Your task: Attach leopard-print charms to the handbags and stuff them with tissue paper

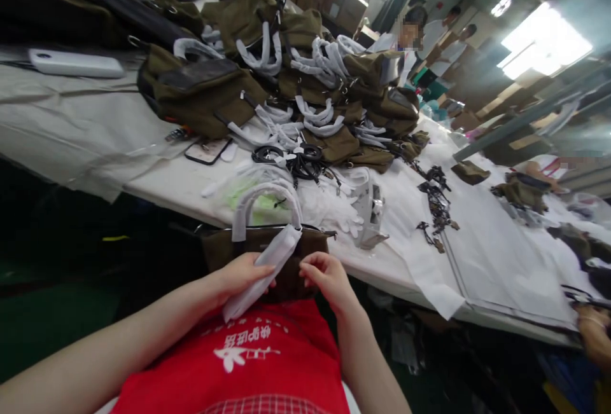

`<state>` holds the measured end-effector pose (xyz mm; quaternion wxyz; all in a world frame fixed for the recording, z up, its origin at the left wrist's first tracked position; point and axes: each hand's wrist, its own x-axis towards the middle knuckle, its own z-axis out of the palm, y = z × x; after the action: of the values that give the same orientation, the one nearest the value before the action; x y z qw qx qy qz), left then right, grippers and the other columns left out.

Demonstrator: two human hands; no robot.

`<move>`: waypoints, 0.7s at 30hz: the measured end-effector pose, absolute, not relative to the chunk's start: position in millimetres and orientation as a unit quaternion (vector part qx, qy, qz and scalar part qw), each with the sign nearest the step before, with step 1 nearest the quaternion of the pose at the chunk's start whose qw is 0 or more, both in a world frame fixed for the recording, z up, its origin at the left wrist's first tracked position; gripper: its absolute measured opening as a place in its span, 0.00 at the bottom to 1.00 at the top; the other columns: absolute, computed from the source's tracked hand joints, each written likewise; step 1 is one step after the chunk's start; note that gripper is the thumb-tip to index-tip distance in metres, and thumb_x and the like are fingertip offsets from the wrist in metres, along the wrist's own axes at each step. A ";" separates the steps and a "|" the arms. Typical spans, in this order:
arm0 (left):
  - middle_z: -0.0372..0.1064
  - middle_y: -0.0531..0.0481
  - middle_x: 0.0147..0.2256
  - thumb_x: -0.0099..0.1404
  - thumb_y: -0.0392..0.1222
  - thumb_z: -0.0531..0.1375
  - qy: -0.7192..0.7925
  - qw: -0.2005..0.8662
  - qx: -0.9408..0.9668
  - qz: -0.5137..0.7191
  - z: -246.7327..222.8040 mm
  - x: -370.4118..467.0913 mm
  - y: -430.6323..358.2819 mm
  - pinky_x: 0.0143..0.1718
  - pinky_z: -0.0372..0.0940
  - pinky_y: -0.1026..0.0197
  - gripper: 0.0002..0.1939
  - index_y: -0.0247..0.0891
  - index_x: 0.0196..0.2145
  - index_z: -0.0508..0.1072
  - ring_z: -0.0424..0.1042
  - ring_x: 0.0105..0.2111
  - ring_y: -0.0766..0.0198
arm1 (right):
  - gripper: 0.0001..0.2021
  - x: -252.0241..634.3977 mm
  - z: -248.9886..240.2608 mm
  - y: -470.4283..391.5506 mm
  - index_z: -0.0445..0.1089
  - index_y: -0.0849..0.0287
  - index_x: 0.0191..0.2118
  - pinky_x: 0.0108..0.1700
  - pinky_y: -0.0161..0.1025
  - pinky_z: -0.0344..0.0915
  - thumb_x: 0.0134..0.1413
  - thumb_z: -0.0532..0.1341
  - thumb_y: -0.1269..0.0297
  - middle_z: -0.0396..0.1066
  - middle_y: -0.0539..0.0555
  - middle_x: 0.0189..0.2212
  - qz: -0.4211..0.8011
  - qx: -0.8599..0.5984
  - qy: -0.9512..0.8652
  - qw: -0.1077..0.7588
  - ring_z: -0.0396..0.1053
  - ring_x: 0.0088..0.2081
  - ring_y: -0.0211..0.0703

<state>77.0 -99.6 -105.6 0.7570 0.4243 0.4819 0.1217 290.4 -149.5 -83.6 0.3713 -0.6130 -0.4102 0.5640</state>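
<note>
A dark olive bag with a white-wrapped handle rests at the table's front edge, against my red apron. My left hand is closed around a long, flat, white-wrapped piece, which slants from the apron up to the bag's top edge. Just right of that piece, in front of the bag, my right hand has its thumb and fingertips pinched together. Whatever those fingertips hold, if anything, is too small to make out.
Olive bags with wrapped handles are piled across the white table. Nearer lie a phone, black cords, a tape dispenser and metal clasps. A co-worker's hand shows at the right edge.
</note>
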 end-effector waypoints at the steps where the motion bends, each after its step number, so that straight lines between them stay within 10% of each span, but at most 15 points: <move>1: 0.76 0.46 0.26 0.44 0.62 0.67 0.477 0.756 0.430 0.124 -104.0 77.4 -100.1 0.28 0.65 0.60 0.29 0.33 0.34 0.73 0.73 0.25 0.57 | 0.13 274.7 -86.1 -146.3 0.72 0.61 0.29 0.23 0.30 0.60 0.47 0.66 0.54 0.74 0.51 0.23 0.581 -0.601 -0.414 0.361 0.65 0.19 0.33; 11: 0.75 0.50 0.25 0.47 0.50 0.65 0.473 0.751 0.430 0.165 -104.2 78.0 -103.2 0.29 0.65 0.60 0.18 0.34 0.32 0.73 0.73 0.25 0.59 | 0.21 247.9 -116.5 -129.9 0.68 0.58 0.19 0.18 0.32 0.53 0.43 0.68 0.44 0.68 0.51 0.13 0.457 -0.732 -0.464 0.199 0.62 0.14 0.35; 21: 0.76 0.47 0.26 0.47 0.50 0.69 0.413 0.858 0.287 0.105 -103.4 64.6 -95.2 0.27 0.65 0.65 0.20 0.30 0.31 0.76 0.71 0.24 0.66 | 0.15 254.1 -129.6 -145.5 0.73 0.62 0.32 0.25 0.30 0.61 0.45 0.67 0.53 0.75 0.52 0.25 0.675 -0.532 -0.345 0.377 0.68 0.22 0.33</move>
<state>64.6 -95.2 -103.4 0.8581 0.2869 0.4128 0.1046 254.1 -145.5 -129.6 0.3766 -0.5321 -0.3450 0.6753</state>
